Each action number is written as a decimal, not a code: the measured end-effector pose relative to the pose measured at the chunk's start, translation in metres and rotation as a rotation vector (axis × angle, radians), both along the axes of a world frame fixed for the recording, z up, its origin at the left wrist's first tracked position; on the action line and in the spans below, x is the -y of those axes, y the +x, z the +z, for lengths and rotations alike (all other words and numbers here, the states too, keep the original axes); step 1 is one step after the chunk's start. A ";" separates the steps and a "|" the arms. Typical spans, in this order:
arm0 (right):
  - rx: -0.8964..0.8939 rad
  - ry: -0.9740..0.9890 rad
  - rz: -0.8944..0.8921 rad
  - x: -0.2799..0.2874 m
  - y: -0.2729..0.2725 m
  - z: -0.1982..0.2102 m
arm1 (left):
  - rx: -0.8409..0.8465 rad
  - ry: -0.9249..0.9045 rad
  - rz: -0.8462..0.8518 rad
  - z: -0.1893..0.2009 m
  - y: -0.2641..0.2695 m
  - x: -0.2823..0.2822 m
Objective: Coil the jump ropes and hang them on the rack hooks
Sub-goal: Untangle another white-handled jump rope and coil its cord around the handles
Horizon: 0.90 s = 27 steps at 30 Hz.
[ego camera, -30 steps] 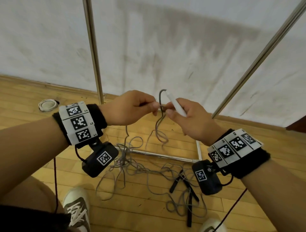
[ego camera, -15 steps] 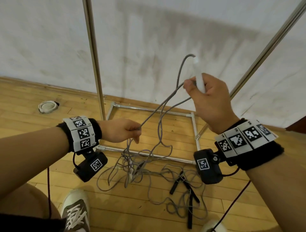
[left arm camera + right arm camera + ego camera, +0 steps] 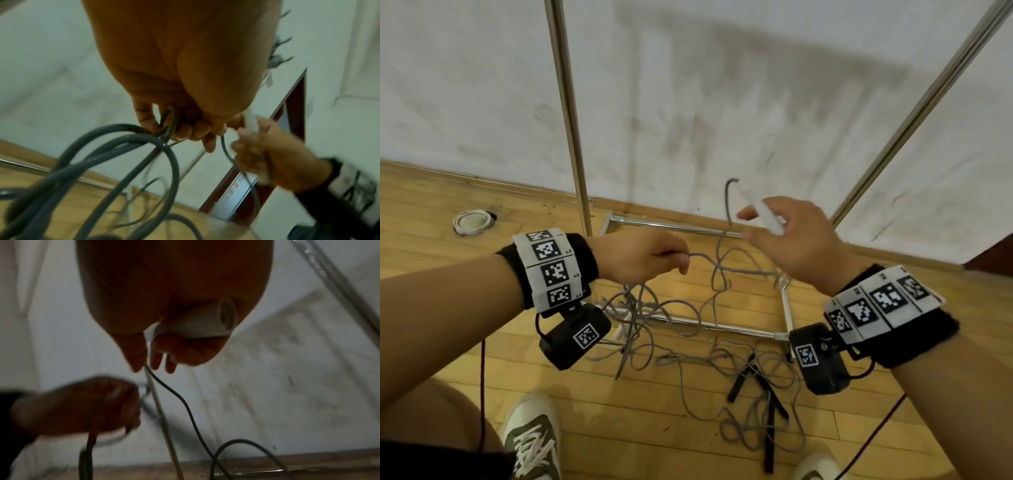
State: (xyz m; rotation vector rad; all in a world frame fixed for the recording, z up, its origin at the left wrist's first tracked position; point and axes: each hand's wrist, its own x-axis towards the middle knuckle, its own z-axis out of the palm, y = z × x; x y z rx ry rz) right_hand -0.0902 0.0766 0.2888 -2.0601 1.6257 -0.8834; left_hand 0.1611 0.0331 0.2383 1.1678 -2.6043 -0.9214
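Note:
A grey jump rope [image 3: 724, 274] runs between my hands and down into a tangle [image 3: 643, 308] on the wooden floor. My left hand [image 3: 681, 263] grips a loop of it in curled fingers, and the left wrist view shows several grey strands [image 3: 168, 120] passing through the fist. My right hand [image 3: 763, 222], a little higher and to the right, holds the rope's white handle [image 3: 760, 212] [image 3: 197, 321] against the palm with the fingers partly spread. The rope leaves the handle's top end and drops between the hands. The rack's hooks are out of view.
The rack's metal posts [image 3: 566, 102] [image 3: 928, 96] rise against the white wall, with its base frame [image 3: 688, 322] on the floor. A second rope with black handles [image 3: 756, 377] lies tangled near my right shoe [image 3: 815, 466]. My left shoe [image 3: 534, 442] and a white round lid [image 3: 472, 222] are at the left.
The hands first parted, the right one lifting the white handle high. Now the right hand has come back down and the left has risen, bringing them close together again.

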 end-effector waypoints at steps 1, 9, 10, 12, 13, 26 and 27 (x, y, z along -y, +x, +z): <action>-0.002 0.064 0.061 -0.004 0.007 -0.004 | -0.037 0.004 -0.015 0.008 -0.003 -0.002; 0.078 0.186 0.214 -0.015 0.036 -0.009 | -0.271 0.022 -0.004 0.031 0.003 -0.013; 0.099 0.162 0.182 -0.013 0.035 -0.007 | -0.274 0.005 0.016 0.028 0.005 -0.013; 0.115 0.095 0.149 -0.010 0.035 -0.002 | -0.208 -0.076 0.050 0.020 0.009 -0.011; 0.112 0.059 0.141 -0.010 0.036 0.001 | -0.153 -0.132 0.062 0.015 0.011 -0.011; 0.288 -0.016 0.120 -0.005 0.036 0.021 | -0.050 -0.165 0.117 -0.007 -0.004 -0.010; 0.303 -0.029 0.130 -0.006 0.037 0.023 | -0.071 -0.151 0.113 -0.007 -0.008 -0.010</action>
